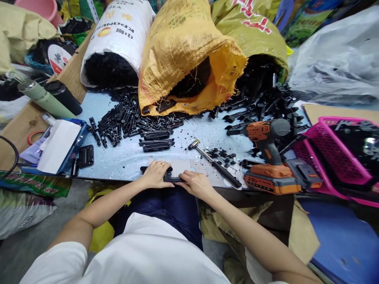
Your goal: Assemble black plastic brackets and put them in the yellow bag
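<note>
At the table's front edge, my left hand [156,173] is closed over a long black plastic part [175,179]. My right hand [194,182] pinches the right end of that part, its fingers and thumb pressed together. Another black piece [144,169] sticks out left of my left hand; whether it is joined to the held part is hidden. Beyond my hands lie similar assembled black parts [156,145] in a short stack. A small hammer [217,163] with a black grip rests to the right of my right hand, beside small black pieces [222,154].
An orange cordless drill [268,157] and a pink basket [340,154] stand at right. Sacks, white [118,35], orange [183,51] and olive [251,35], spill black parts across the back. At left are a blue tray [79,138] and a green bottle [44,98].
</note>
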Demonstrator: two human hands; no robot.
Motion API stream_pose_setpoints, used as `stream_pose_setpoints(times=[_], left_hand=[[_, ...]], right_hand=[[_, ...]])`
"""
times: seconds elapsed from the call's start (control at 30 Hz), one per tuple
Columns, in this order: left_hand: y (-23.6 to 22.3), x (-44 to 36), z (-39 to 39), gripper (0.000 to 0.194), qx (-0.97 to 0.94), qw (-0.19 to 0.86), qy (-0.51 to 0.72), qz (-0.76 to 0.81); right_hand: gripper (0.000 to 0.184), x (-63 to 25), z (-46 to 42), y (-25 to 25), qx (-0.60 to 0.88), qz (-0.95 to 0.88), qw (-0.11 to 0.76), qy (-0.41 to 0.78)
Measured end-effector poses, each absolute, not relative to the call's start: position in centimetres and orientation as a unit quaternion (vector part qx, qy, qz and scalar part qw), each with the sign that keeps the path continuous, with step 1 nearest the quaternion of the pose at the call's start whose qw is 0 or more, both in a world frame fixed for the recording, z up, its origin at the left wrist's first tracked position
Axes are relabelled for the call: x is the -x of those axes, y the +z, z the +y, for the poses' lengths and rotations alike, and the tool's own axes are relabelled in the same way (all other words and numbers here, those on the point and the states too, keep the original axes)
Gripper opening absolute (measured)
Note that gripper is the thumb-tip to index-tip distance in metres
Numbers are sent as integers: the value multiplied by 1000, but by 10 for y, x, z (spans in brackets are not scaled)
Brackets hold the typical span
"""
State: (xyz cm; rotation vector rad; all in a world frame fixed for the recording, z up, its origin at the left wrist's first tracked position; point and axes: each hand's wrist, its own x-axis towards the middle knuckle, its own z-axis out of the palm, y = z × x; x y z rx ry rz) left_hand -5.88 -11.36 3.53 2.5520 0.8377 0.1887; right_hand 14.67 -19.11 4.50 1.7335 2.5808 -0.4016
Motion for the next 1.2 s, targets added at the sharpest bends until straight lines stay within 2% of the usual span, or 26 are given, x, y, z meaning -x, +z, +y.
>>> stream_pose_setpoints(times=[0.13,0.27,0.43,0.6,0.73,0.83,0.93,1.03,1.1,1.2], left_hand=[[32,59,-115,84,-925,226,69,296],[32,58,-114,83,-930,222,61,286],[31,59,-114,67,-933,213,93,274],[25,64,-116,45,-933,188,147,270],[22,64,-119,46,-930,194,135,281],[28,54,-112,55,-937,201,87,272],[41,29,-77,56,-943,180,93,265],[54,-3,-10,34,-905,144,120,382],[57,-20,39,35,-874,119,118,457],[54,-36,91,34,-876,87,73,469]], right_hand=[[34,-147,-197,50,-557,819,14,-136],[35,-149,-198,50,-563,814,16,-145],[34,-144,-201,58,-573,814,-1,-93],[29,-135,-198,74,-566,823,17,-37],[28,-144,-188,73,-537,843,8,-47],[29,-158,-180,59,-534,840,-11,-93],[30,-172,-178,40,-559,816,-48,-140],[31,-178,-181,25,-571,801,-85,-157],[32,-176,-184,21,-571,797,-104,-166],[33,-175,-184,24,-565,795,-140,-171]])
